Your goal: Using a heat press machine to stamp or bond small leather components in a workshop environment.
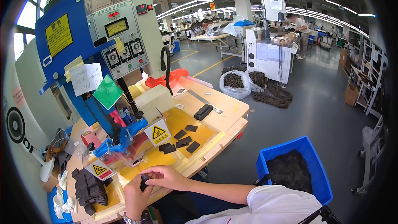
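- At your far left, a round dark fan (16,125) stands beyond the table (234,107).
- White gloves (59,203) lie crumpled at the near left, just beside a heap of black pieces (88,188) on the table's corner.
- Behind that heap, a yellow-and-white warning sign (99,169) leans at the front of your blue press (120,139).
- Your left hand (137,193), a metal watch (132,220) at its wrist, has its fingers closed round a small dark piece (144,182), held over the table's near edge, in front of the press.
- A second warning sign (158,132) stands farther back, at the press's right side.
- Your right hand (166,177) reaches across to the same piece, fingertips bent against it; whether they grip it you cannot tell.
- Past your hands, loose black rectangles (181,134) lie scattered on the yellow surface, some overlapping.
- Farther right, a black oblong item (203,112) rests near a metal strip (201,98).
- At your right, a blue bin (315,161) holds many dark pieces (290,170).
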Demonstrator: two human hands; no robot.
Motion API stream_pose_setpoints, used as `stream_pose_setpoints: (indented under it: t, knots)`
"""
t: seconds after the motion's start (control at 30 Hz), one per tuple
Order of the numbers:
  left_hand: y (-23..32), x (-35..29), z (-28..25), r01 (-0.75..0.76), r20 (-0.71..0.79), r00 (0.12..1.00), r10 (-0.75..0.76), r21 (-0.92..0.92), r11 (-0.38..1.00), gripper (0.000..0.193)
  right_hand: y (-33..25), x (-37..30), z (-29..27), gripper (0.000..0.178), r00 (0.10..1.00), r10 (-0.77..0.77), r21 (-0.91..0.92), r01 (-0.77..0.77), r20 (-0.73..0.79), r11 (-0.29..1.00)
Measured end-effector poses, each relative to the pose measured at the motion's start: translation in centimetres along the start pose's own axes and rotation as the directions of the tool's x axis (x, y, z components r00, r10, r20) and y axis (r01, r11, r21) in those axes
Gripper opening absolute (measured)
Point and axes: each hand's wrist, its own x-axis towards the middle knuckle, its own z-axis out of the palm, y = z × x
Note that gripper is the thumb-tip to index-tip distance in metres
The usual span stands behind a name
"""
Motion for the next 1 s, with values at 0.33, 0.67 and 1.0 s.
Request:
stream_pose_setpoints:
  t: [0.33, 0.67, 1.0]
  knots:
    - [2.3, -0.7, -2.4, 0.126, 0.109, 0.986, -0.123, -0.022, 0.992, 0.026, -3.4, -0.6, 0.2, 0.045, 0.993, -0.102, -0.142, 0.110, 0.061, 0.984]
    - [8.3, -2.0, -7.3, 0.526, 0.569, 0.715, -0.405, -0.058, 0.848, 0.058, -8.3, -1.8, 1.3, 0.050, 0.971, -0.087, -0.186, 0.130, 0.223, 0.974]
    - [6.1, -3.6, -4.9, 0.311, 0.302, 0.930, -0.211, -0.337, 0.889, 0.026, -8.3, -3.1, 1.2, 0.038, 0.986, -0.062, -0.253, 0.100, 0.152, 0.962]
